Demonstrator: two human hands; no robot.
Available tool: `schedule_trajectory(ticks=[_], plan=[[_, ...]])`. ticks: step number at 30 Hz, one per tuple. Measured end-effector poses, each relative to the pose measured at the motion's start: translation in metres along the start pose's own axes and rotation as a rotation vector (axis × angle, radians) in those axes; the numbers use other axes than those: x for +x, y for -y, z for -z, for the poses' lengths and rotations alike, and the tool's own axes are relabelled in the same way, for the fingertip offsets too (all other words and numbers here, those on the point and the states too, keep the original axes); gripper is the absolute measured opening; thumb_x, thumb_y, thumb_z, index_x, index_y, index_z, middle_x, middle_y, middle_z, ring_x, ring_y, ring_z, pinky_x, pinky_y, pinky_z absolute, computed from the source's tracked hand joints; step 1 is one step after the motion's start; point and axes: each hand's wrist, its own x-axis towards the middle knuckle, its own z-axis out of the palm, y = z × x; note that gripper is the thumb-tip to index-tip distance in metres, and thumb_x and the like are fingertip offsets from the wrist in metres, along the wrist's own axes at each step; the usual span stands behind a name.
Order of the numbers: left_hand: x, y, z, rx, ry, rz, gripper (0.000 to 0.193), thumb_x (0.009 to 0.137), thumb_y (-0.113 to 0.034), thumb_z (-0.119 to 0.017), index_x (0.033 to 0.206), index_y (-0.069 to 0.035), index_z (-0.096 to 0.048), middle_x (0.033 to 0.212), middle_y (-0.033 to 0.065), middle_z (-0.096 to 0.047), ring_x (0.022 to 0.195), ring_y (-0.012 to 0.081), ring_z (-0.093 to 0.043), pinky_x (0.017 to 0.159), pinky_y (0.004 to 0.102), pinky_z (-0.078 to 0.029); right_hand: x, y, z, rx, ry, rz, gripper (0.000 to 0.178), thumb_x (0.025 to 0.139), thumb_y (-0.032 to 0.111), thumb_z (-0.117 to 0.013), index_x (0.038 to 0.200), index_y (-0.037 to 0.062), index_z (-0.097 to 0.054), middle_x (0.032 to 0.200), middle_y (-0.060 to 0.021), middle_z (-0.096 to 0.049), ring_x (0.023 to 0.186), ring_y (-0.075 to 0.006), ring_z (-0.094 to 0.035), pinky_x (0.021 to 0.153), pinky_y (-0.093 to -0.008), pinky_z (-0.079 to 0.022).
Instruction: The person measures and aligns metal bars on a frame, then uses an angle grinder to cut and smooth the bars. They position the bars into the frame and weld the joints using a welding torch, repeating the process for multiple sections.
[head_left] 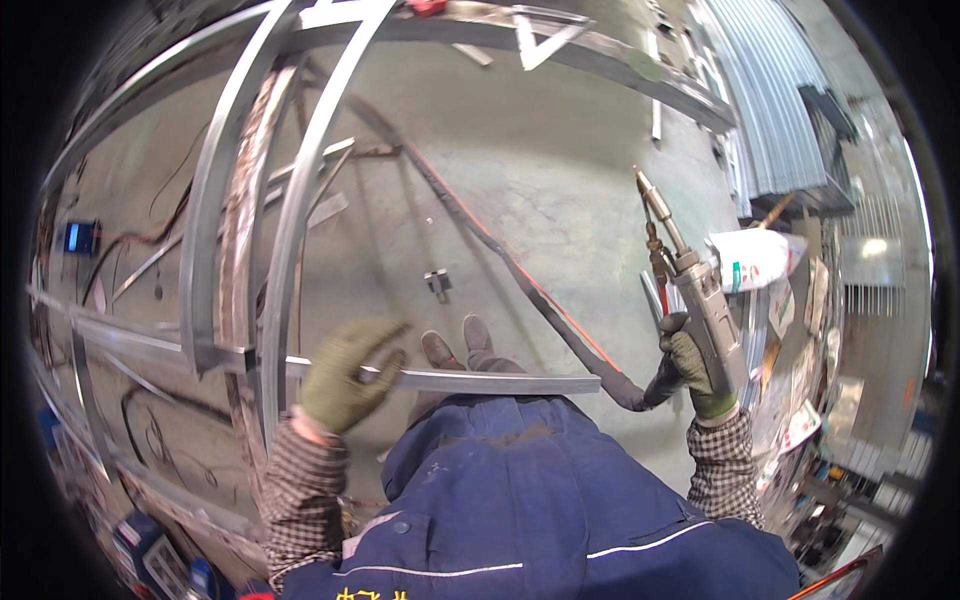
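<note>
My right hand, in a green glove, is wrapped round the grip of a grey handheld welding gun. The gun's brass-coloured nozzle points away and up, with a thin wire guide beside it. From the grip a black sleeved hose with an orange line runs back across the floor. My left hand, also gloved in green, is over a shiny square metal tube with fingers apart and curved. The tube lies crosswise before my waist; whether the hand touches it I cannot tell.
Welded metal frame bars stand at the left, and another beam crosses the far side. Corrugated sheets are stacked at the far right, near a white bag. A small clamp-like block lies on the floor.
</note>
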Motion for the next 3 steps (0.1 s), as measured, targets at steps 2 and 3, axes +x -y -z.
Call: schedule_trajectory(ticks=[2,3], plan=[[0.017,0.0,-0.042,-0.087,0.246,0.067,0.043,0.093,-0.017,-0.085,0.134,-0.008,-0.077,0.128,0.0206,-0.078,0.117,0.0405,-0.075,0.104,0.0464,-0.058,-0.001,-0.007,0.01,0.033,-0.098,0.018,0.043,0.105,0.022,-0.081,0.14,0.0019,-0.066,0.119,-0.0055,-0.073,0.099,-0.0145,-0.07,0.086,-0.0276,-0.057],[0.034,0.011,-0.048,-0.103,0.223,-0.026,0.043,0.093,-0.017,-0.085,0.134,-0.008,-0.077,0.128,0.0206,-0.078,0.117,0.0405,-0.075,0.104,0.0464,-0.058,0.0,-0.006,0.015,0.036,-0.143,0.048,0.043,0.105,0.022,-0.081,0.14,0.0019,-0.066,0.119,-0.0055,-0.073,0.099,-0.0145,-0.07,0.086,-0.0276,-0.057]])
